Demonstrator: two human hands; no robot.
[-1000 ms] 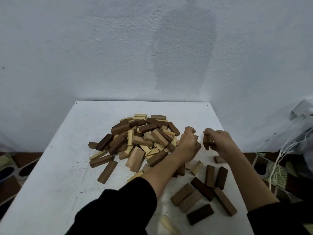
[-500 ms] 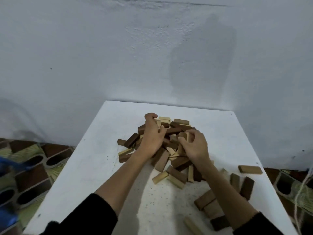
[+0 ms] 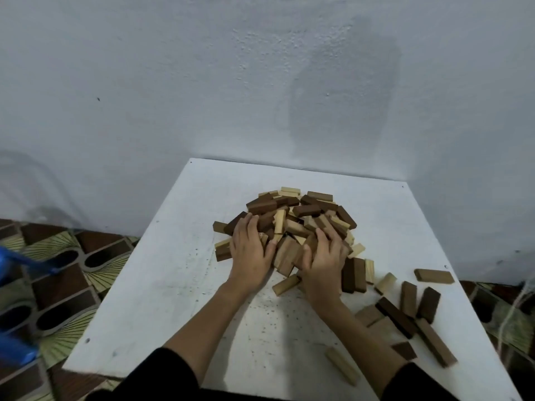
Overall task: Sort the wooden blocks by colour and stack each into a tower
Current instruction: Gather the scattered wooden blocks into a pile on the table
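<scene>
A mixed pile of wooden blocks (image 3: 301, 215), dark brown, mid brown and pale, lies in the middle of the white table (image 3: 179, 273). My left hand (image 3: 250, 250) lies palm down on the pile's near left side, fingers spread over dark blocks. My right hand (image 3: 324, 259) lies palm down on the pile's near right side, fingers reaching into the blocks. Neither hand plainly grips a single block. To the right several brown blocks (image 3: 405, 311) lie scattered flat. A pale block (image 3: 341, 369) lies near the front edge.
One mid-brown block (image 3: 434, 275) lies alone near the table's right edge. A grey wall stands right behind the table. Patterned floor tiles (image 3: 58, 273) show on the left, with a blue object (image 3: 17, 261) at the far left edge.
Both hands came from the right side back onto the pile, then slid down to its near side and flattened. The view shifted left.
</scene>
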